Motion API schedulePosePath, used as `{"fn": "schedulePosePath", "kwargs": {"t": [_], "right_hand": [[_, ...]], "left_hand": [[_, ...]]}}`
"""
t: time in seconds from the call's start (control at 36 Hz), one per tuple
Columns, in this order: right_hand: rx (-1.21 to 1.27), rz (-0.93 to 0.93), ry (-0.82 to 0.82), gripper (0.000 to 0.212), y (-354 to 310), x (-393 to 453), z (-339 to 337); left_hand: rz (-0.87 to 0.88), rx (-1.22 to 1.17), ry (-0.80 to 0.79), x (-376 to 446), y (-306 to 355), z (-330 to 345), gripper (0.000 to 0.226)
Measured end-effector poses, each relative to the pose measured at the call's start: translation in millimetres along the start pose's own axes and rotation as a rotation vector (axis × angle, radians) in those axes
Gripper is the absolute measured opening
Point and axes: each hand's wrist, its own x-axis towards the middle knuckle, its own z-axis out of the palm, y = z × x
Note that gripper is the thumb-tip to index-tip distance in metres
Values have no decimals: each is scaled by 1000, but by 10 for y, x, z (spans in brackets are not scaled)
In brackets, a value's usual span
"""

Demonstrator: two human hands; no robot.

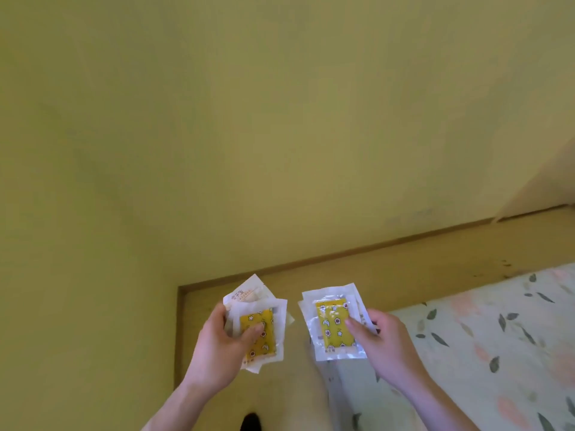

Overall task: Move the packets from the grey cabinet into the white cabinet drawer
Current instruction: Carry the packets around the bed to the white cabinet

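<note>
My left hand (222, 346) grips a small stack of clear packets (264, 318); the top one has a yellow insert with stars, and a white printed one pokes out behind it. My right hand (378, 340) pinches another stack of clear packets (331, 312) with the same yellow star insert, thumb on top. Both stacks are held up side by side over the floor, a small gap between them. Neither the grey cabinet nor the white cabinet drawer is in view.
A yellow-green wall (217, 135) fills most of the view. A wooden floor strip (404, 262) runs along its base. A bed with a pale leaf-patterned sheet (497, 337) lies at the lower right. A pale panel (547, 188) stands at the right edge.
</note>
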Motion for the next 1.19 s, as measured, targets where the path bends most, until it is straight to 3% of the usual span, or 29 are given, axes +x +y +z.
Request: {"fn": "schedulePosePath", "kwargs": {"t": [0.17,0.33,0.72,0.94,1.19], "right_hand": [[81,144,136,34,-177,572,31],[175,248,261,16,-309,1135,-188],[327,326,422,13,-43,2985,-1142],[333,364,622,14,133,3568,-1855],[258,484,869,13,434,4189,-2530]], "left_hand": [[37,95,-104,1035,446,-69,28],[136,139,-252,1982,1001,337,34],[228,144,-497,3778,2324,1808,32],[235,208,-663,4594,2852,2842,34],[276,201,-954,5473,3451,4160,34]]}}
